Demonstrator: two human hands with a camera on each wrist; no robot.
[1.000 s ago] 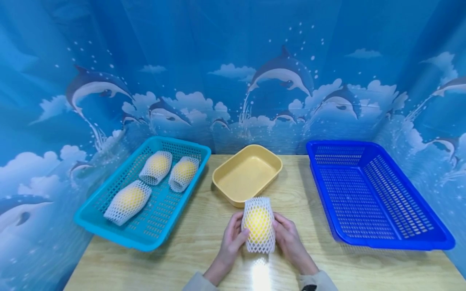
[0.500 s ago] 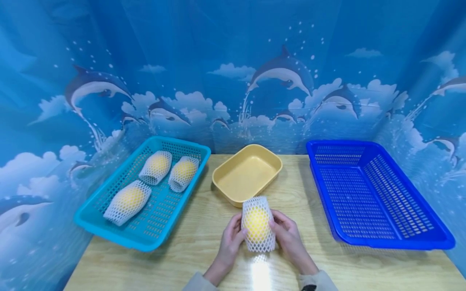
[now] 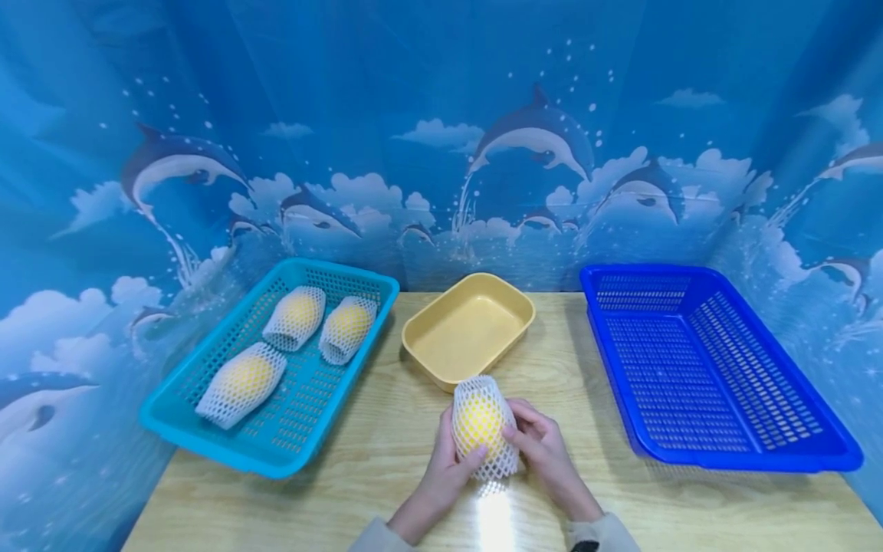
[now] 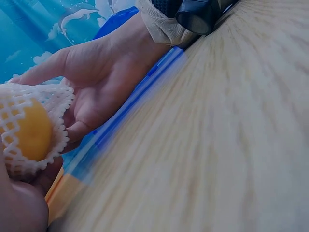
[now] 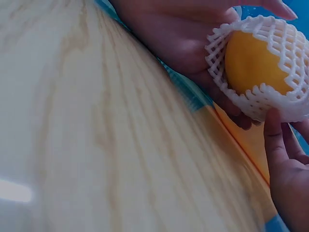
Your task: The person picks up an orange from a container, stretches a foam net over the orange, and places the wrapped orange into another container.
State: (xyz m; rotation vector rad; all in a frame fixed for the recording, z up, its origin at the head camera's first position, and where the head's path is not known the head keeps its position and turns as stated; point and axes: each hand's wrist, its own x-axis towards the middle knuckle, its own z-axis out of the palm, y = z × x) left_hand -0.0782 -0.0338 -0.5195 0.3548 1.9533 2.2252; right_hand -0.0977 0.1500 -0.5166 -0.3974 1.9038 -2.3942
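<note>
A yellow fruit [image 3: 480, 420] in a white foam net sleeve is held off the table between both hands. My left hand [image 3: 444, 469] grips its left side, thumb across the lower front of the net. On the other side, my right hand [image 3: 548, 452] pinches the sleeve near its lower right with thumb and fingers. Through the net's open end, the bare fruit [image 5: 253, 63] shows smooth in the right wrist view. In the left wrist view the net's scalloped edge [image 4: 65, 121] lies against the right hand's fingers.
Just behind the hands stands a yellow tray [image 3: 476, 326] on the wooden table [image 3: 366, 475]. A teal basket [image 3: 303, 452] with 3 netted fruits is at left; a deep blue basket [image 3: 690, 383] is at right. A dolphin-print curtain [image 3: 441, 115] hangs behind.
The netted fruit has shifted slightly left and tilted, its top leaning left. My left thumb has come further over its front, and the right thumb now lies on the net's right side.
</note>
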